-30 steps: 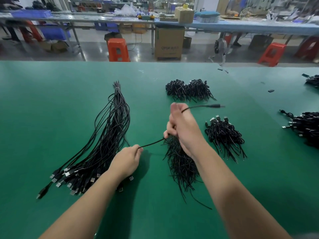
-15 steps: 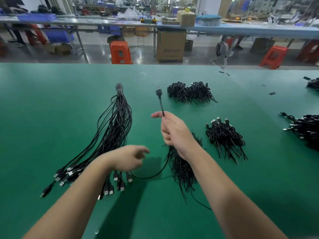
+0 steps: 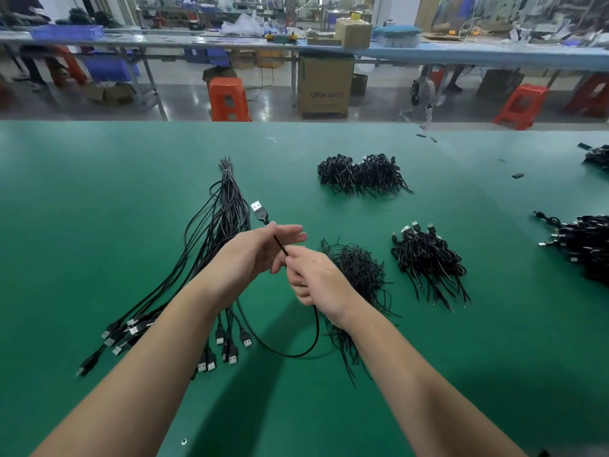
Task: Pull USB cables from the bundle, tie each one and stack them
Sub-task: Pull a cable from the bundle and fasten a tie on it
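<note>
Green matting covers the table (image 3: 99, 199), and behind its far edge a workshop with orange stools and cardboard boxes can be seen. One USB cable (image 3: 296, 351) is lifted between the two hands at the centre: the left hand (image 3: 250, 255) is half open, its fingers stretched, with the wire lying across them just under the USB plug (image 3: 258, 209), which stands up toward the far side; the right hand (image 3: 313, 278) is clenched on the wire a little lower, and the rest of the cable hangs as a loop down to the table near the person. On the left lies the bundle (image 3: 217, 232), bound at its far end, its plugs spread out on the near side. Just right of the right hand lies a heap of thin black ties (image 3: 359, 272), and further right a stack of tied cables (image 3: 428, 262); a second one sits at the far side (image 3: 362, 174). I judge the main risk to be that the hanging loop, which passes close to the loose plugs of the bundle, catches on one and drags others out of place when the cable is folded. Also, as the left hand does not really close on the wire, the plug end may slip away and the coil come out uneven, so the tie would hold badly.
</note>
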A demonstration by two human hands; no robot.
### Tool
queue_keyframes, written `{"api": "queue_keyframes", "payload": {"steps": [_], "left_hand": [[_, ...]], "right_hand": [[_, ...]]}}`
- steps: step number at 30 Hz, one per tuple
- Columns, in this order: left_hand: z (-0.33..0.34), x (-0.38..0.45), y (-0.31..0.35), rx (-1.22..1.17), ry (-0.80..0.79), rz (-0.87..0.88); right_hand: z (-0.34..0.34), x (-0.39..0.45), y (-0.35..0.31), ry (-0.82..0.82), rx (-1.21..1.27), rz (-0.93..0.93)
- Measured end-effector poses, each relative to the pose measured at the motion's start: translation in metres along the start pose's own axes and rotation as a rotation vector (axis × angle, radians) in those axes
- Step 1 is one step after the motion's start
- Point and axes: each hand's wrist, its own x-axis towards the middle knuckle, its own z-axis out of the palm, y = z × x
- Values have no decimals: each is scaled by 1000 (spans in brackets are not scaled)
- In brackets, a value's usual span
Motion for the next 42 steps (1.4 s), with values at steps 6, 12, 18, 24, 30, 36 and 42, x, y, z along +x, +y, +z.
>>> {"api": "queue_keyframes", "payload": {"steps": [6, 12, 18, 24, 30, 36, 42], "left_hand": [[-1, -5, -2, 158, -14, 42], [1, -4, -5, 102, -29, 45], [-1, -4, -8, 96, -31, 52], [-5, 6, 18, -516, 230, 139], [-30, 2, 39, -760, 339, 90], [-25, 2, 28, -604, 295, 19], [0, 5, 6, -189, 227, 70]], "right_hand": [[2, 1, 9, 28, 23, 2], [4, 2, 12, 57, -62, -99], [8, 1, 11, 40, -50, -38], [13, -6, 27, -80, 145, 136], [7, -12, 49, -150, 247, 273], [-3, -17, 52, -235, 177, 339], [-1, -3, 23, -210, 256, 195]]}}
